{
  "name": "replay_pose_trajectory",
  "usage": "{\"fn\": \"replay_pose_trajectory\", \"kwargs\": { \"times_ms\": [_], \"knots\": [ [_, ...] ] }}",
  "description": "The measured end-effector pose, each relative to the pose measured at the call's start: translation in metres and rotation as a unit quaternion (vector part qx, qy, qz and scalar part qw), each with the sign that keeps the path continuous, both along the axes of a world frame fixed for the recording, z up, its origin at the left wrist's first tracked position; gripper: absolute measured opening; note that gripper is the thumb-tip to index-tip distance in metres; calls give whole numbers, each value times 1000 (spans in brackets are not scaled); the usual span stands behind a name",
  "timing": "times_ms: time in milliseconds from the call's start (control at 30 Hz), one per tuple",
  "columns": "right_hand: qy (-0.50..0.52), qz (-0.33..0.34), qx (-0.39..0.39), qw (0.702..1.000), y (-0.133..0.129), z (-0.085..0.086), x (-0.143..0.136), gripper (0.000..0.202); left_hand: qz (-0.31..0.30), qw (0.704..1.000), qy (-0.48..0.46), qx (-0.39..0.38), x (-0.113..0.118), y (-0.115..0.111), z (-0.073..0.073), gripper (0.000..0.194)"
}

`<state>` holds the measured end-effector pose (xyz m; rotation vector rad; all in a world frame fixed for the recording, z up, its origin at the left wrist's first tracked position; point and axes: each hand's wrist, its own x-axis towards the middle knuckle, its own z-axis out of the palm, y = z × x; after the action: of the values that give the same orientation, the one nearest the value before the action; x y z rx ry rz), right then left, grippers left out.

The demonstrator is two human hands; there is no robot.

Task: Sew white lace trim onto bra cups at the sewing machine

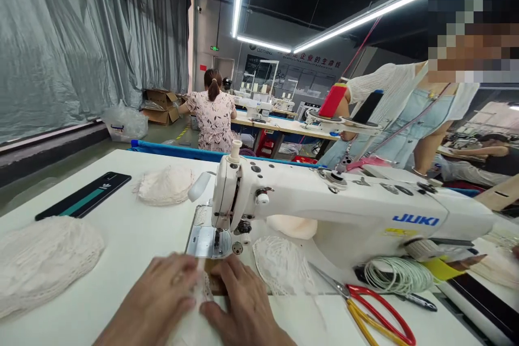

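Directly in front of the needle of a white JUKI sewing machine, both of my hands are at a strip of white lace fabric. My left hand is closed on its left side, its fingers slightly blurred. From the right, my right hand grips the lace between thumb and fingers, close to the machine's metal needle plate. Part of the fabric is hidden under my hands. Just right of them lies a gathered white lace piece.
Scissors with red and yellow handles and a coil of pale cord lie at right. White lace piles and a dark phone are at left. One person sits ahead; another stands at right.
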<state>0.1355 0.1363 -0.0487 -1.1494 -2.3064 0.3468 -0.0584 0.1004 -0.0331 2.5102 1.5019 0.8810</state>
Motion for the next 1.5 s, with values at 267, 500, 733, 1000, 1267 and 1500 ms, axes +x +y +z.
{"fn": "replay_pose_trajectory", "kwargs": {
  "times_ms": [267,500,733,1000,1267,1500],
  "knots": [
    [128,9,-195,972,-1,27,-14,12,39,945,-137,-294,-10,33,19,20],
    [209,139,-371,894,-32,57,-3,27,-57,878,-230,-417,-10,-28,62,30],
    [271,146,-497,811,-78,67,18,49,-113,817,-292,-485,0,-69,53,43],
    [252,146,-521,802,-123,55,34,42,-122,747,-340,-559,8,-109,28,30],
    [260,149,-546,783,-142,27,39,40,-110,745,-307,-583,12,-127,15,30],
    [245,145,-541,792,-153,20,35,42,-106,739,-289,-599,11,-130,-1,29]
  ]
}}
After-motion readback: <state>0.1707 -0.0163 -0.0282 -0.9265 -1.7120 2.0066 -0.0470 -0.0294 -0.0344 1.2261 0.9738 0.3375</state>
